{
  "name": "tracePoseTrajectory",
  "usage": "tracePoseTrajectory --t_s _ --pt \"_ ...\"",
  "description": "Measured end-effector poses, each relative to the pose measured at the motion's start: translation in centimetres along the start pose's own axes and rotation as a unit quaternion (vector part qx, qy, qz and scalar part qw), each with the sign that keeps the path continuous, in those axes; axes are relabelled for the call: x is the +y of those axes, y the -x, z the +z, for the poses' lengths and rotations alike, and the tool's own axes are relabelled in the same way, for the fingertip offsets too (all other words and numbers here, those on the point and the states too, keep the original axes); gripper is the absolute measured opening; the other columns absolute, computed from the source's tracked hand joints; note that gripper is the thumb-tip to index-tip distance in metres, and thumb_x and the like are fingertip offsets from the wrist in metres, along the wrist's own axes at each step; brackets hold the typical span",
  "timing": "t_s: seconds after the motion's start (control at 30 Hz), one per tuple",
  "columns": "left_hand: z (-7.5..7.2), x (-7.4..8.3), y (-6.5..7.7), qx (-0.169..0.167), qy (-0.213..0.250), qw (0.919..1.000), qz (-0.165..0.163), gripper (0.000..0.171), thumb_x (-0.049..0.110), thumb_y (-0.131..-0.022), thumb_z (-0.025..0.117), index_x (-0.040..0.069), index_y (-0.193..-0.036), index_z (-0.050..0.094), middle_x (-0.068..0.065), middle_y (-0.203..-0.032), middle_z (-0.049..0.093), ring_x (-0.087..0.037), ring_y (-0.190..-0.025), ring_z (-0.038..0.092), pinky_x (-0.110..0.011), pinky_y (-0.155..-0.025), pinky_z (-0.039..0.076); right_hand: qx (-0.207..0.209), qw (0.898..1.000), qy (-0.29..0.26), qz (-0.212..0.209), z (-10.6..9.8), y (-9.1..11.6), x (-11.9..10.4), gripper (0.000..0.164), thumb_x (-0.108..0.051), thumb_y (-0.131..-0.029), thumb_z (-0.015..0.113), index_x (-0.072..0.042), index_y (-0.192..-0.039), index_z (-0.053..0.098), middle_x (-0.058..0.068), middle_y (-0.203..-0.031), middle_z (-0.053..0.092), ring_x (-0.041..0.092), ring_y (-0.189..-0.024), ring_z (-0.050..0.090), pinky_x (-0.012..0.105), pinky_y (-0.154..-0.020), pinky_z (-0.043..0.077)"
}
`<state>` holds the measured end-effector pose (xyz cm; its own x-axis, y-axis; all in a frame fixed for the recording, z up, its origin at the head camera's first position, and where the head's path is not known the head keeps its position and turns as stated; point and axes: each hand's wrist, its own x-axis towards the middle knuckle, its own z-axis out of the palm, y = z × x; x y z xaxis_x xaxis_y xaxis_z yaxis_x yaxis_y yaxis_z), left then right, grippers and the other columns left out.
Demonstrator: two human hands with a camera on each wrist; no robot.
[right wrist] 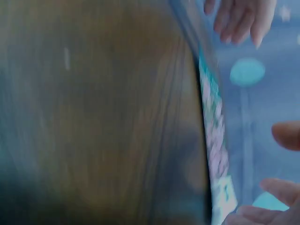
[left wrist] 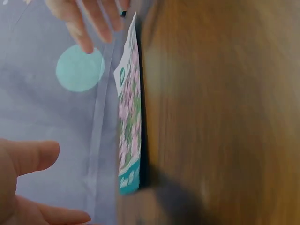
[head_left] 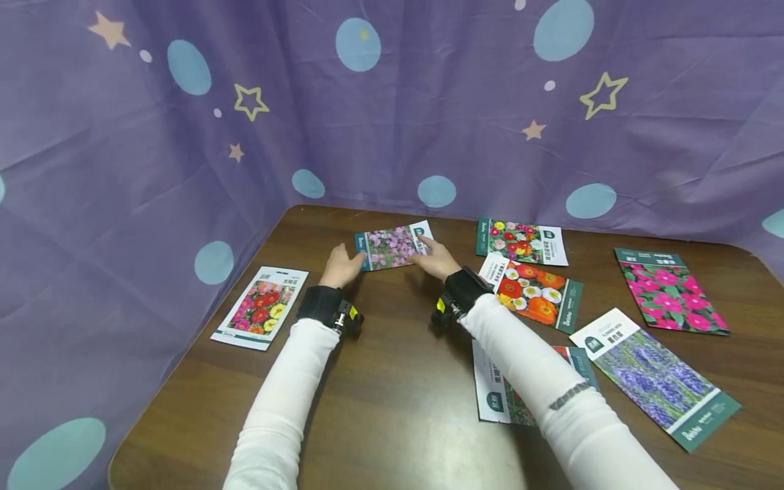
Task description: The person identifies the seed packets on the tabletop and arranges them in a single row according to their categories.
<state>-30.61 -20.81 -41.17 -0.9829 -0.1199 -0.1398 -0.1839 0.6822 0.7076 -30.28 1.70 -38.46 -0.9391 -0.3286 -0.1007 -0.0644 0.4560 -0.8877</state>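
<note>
A seed packet [head_left: 393, 246] with small pink-purple flowers lies near the back edge of the table, between my two hands. My left hand [head_left: 341, 267] is at its teal end, thumb toward the corner and fingers spread, as the left wrist view shows. At the white end, my right hand [head_left: 438, 258] overlaps the packet in the head view, its fingers extended and apart from the thumb. Neither hand's fingers curl round the packet [left wrist: 130, 112]. The right wrist view is blurred, with the packet [right wrist: 215, 136] seen nearly edge-on.
Left of my left arm lies a sun-flower-bed style packet [head_left: 262, 307]. On the right lie zinnia-like [head_left: 520, 241], orange-and-white [head_left: 539, 292], magenta [head_left: 672, 289] and purple-spike [head_left: 655, 374] flower packets. Another packet [head_left: 490, 384] is partly under my right sleeve. A purple curtain [head_left: 392, 102] hangs behind the table.
</note>
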Motion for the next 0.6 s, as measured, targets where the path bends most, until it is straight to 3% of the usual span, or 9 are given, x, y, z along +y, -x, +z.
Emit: tracePoseTrajectory --t_s 0.03,0.1,0.17,0.27,0.33,0.43,0.5,0.57,0.6 --pt "0.6 -0.1 -0.5 0.004 0.011 0.9999 0.002 0.085 0.048 -0.090 0.046 -0.008 -0.142 0.011 -0.025 -0.148 0.015 -0.032 -0.137 0.014 -0.035 -0.112 0.013 -0.001 1.000 -0.003 0.012 -0.4 -0.4 0.4 0.067 -0.014 -0.088 0.053 -0.002 -0.144 0.020 0.021 -0.148 0.021 0.034 -0.135 0.020 0.044 -0.108 0.023" --pt "2.0 -1.2 -3.0 0.012 0.019 0.9996 -0.013 0.087 0.050 -0.088 0.048 -0.007 -0.143 0.011 -0.024 -0.148 0.017 -0.033 -0.136 0.017 -0.036 -0.111 0.016 -0.001 1.000 -0.003 0.028 -1.1 -1.0 1.2 0.070 -0.014 -0.088 0.053 -0.002 -0.145 0.014 0.021 -0.148 0.018 0.034 -0.135 0.019 0.043 -0.109 0.022" --pt "3.7 -3.1 -5.7 0.033 0.026 0.9991 -0.006 0.093 0.055 -0.085 0.048 -0.007 -0.143 0.010 -0.026 -0.147 0.018 -0.033 -0.135 0.018 -0.034 -0.111 0.016 -0.002 0.999 -0.015 0.040 -1.6 -1.5 1.7 0.073 -0.013 -0.088 0.051 -0.002 -0.146 0.008 0.021 -0.150 0.014 0.033 -0.136 0.017 0.043 -0.109 0.021" --pt "6.3 -6.3 -10.6 0.069 0.026 0.9971 -0.017 0.093 0.057 -0.083 0.049 -0.006 -0.143 0.015 -0.026 -0.144 0.026 -0.036 -0.132 0.026 -0.036 -0.109 0.023 -0.009 0.997 -0.048 0.056 -2.0 -1.9 2.1 0.076 -0.009 -0.087 0.049 -0.003 -0.146 0.001 0.018 -0.152 0.006 0.032 -0.138 0.010 0.044 -0.110 0.019" --pt "7.7 -8.0 -13.2 0.090 0.036 0.9949 -0.028 0.094 0.061 -0.081 0.050 -0.003 -0.143 0.019 -0.024 -0.142 0.030 -0.035 -0.130 0.030 -0.038 -0.106 0.028 -0.018 0.995 -0.066 0.068 -2.1 -2.0 2.0 0.077 -0.006 -0.087 0.047 -0.003 -0.146 -0.002 0.016 -0.152 0.002 0.030 -0.139 0.006 0.044 -0.110 0.017" --pt "7.7 -6.5 -12.0 0.102 0.059 0.9922 -0.042 0.085 0.053 -0.082 0.053 -0.003 -0.140 0.027 -0.023 -0.138 0.037 -0.036 -0.126 0.036 -0.041 -0.103 0.033 -0.029 0.993 -0.083 0.081 -1.9 -2.4 1.9 0.078 -0.005 -0.086 0.047 -0.002 -0.145 -0.003 0.014 -0.153 -0.002 0.027 -0.139 0.002 0.040 -0.112 0.013" --pt "7.0 -4.4 -9.8 0.099 0.071 0.9913 -0.050 0.081 0.048 -0.082 0.056 -0.004 -0.139 0.030 -0.023 -0.137 0.039 -0.036 -0.125 0.037 -0.041 -0.103 0.033 -0.038 0.991 -0.088 0.090 -1.9 -2.2 1.2 0.078 -0.005 -0.086 0.047 -0.001 -0.145 -0.003 0.014 -0.152 -0.002 0.026 -0.139 0.002 0.039 -0.112 0.013" --pt "5.7 -1.7 -6.6 0.089 0.086 0.9907 -0.056 0.075 0.039 -0.084 0.057 -0.005 -0.138 0.031 -0.023 -0.137 0.039 -0.036 -0.126 0.036 -0.040 -0.104 0.031 -0.043 0.990 -0.094 0.095 -1.8 -1.9 0.6 0.077 -0.006 -0.086 0.047 -0.001 -0.145 -0.003 0.015 -0.152 -0.001 0.027 -0.139 0.004 0.038 -0.112 0.014" --pt "5.5 -1.3 -6.2 0.090 0.091 0.9901 -0.058 0.075 0.039 -0.084 0.058 -0.005 -0.138 0.031 -0.023 -0.138 0.039 -0.035 -0.126 0.036 -0.040 -0.105 0.030 -0.043 0.990 -0.093 0.097 -1.7 -1.9 0.5 0.077 -0.006 -0.086 0.047 -0.001 -0.145 -0.003 0.017 -0.152 0.000 0.028 -0.139 0.005 0.039 -0.111 0.015"
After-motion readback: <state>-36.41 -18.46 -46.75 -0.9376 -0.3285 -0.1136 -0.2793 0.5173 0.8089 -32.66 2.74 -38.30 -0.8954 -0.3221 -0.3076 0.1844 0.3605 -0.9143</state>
